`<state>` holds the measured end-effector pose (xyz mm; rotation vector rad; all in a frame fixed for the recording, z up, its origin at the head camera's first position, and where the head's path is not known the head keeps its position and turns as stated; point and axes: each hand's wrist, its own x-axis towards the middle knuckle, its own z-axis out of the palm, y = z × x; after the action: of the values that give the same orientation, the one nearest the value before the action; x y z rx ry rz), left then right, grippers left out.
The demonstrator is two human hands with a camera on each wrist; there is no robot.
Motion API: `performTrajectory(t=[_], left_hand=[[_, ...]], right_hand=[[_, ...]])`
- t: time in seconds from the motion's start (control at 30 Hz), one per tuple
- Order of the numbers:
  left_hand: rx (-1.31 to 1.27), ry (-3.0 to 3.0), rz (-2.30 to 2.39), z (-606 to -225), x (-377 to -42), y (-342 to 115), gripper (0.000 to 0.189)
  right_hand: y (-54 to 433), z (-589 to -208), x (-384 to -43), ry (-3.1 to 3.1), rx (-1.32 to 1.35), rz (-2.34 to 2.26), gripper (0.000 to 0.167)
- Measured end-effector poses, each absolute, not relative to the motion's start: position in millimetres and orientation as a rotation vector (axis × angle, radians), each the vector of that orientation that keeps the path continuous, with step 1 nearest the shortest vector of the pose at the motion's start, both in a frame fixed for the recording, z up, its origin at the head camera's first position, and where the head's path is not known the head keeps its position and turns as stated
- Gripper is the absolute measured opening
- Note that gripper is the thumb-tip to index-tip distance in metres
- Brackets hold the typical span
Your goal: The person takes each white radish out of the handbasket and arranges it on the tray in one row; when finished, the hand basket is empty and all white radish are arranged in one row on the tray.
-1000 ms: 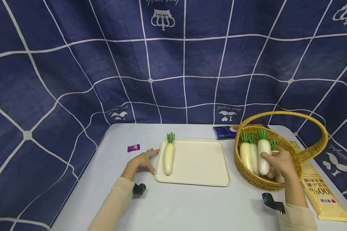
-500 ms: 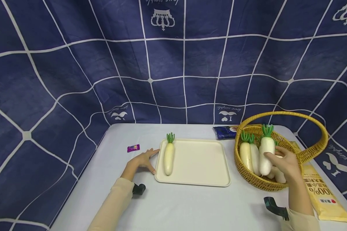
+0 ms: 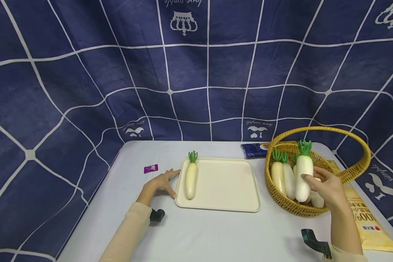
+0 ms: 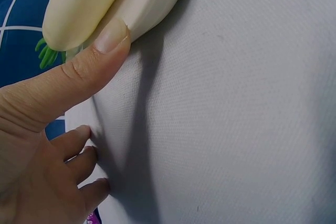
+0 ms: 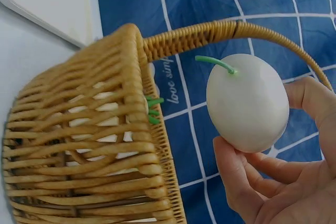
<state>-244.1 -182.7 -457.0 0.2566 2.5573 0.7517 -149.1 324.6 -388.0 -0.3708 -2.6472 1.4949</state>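
My right hand (image 3: pixel 329 187) grips a white radish (image 3: pixel 303 178) with green leaves, its fingers and thumb around the body. That radish is tilted, leaves up, over the wicker basket (image 3: pixel 289 208); in the right wrist view its round bottom end (image 5: pixel 249 103) shows beside the basket. Several more pale radishes lie inside, partly hidden by the hand and the held one. At the left edge of a cream tray (image 3: pixel 226 185), my left hand (image 3: pixel 162 182) rests with fingers spread, the thumb touching the rim. A yellowish radish (image 3: pixel 191 180) lies upright-pointing along the tray's left side.
The basket's tall handle (image 3: pixel 317 128) arches over its right and back. A blue packet (image 3: pixel 255 150) lies behind the basket, and a yellow packet (image 3: pixel 368 225) sticks out at its right. A small purple packet (image 3: pixel 151 168) lies left of the tray.
My right hand has raised the white radish from among the others in the basket and shifted slightly right and toward me. The left hand stays in place at the tray.
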Motion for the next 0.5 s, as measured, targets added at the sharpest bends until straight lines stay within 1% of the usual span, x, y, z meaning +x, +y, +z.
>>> performTrajectory(t=[0.3, 0.5], left_hand=[[0.258, 2.561, 0.762, -458.7, -246.0, -183.2, 0.110], [0.255, 2.561, 0.771, -457.3, -244.2, -183.2, 0.109]], right_hand=[[316.1, -394.6, -135.1, -2.695, -0.332, 1.465, 0.073], [311.5, -397.3, -129.3, -2.701, -0.329, 1.526, 0.072]])
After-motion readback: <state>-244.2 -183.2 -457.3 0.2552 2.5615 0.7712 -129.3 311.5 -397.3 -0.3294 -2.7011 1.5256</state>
